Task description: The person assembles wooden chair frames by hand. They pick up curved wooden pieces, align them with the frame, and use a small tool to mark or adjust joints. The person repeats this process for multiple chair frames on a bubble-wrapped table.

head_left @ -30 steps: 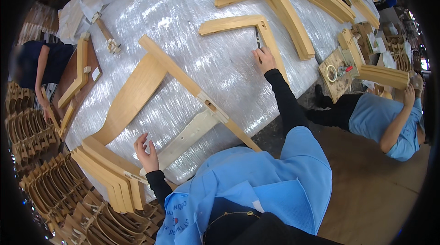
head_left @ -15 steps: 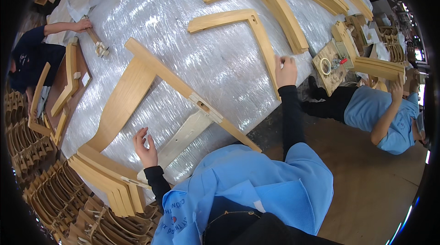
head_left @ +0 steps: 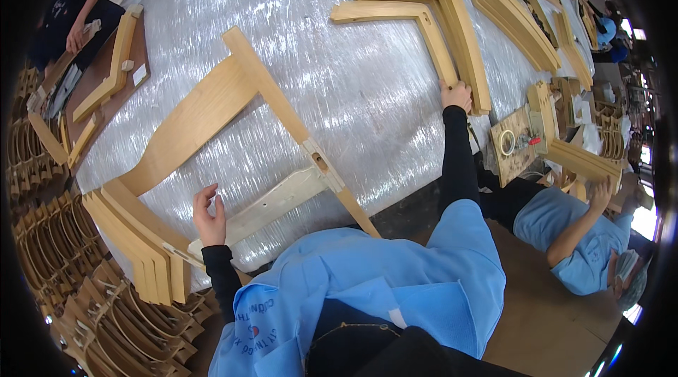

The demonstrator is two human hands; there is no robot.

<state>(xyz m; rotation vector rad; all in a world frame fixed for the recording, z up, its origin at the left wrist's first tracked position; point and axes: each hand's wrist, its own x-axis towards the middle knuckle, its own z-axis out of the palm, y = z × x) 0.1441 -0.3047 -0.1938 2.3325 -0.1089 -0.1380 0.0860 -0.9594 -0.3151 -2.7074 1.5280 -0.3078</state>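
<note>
My right hand (head_left: pixel 455 97) grips the near end of an L-shaped wooden frame piece (head_left: pixel 432 32), which lies close beside a stack of similar bent pieces (head_left: pixel 462 45). My left hand (head_left: pixel 210 218) holds nothing; its fingers are loosely bent and apart. It is near a pale crossbar (head_left: pixel 265 204) of a partly assembled wooden frame. That frame has a broad curved panel (head_left: pixel 191 119) and a long straight bar (head_left: pixel 274 94) with a slotted joint where the crossbar meets it. At its left end, several bent wooden pieces (head_left: pixel 134 243) are bunched together.
Shiny plastic film covers the table (head_left: pixel 304 59). At the right, a co-worker in blue (head_left: pixel 565 225) stands by a wooden jig (head_left: pixel 515 147) with a red-handled clamp. Another person (head_left: pixel 74 10) works at the upper left. Curved wooden parts (head_left: pixel 127 320) are piled at the lower left.
My right hand has closed on the L-shaped piece, which now sits nearer the stack. The whole view has shifted. The co-worker at the upper left has drawn a hand back from the table.
</note>
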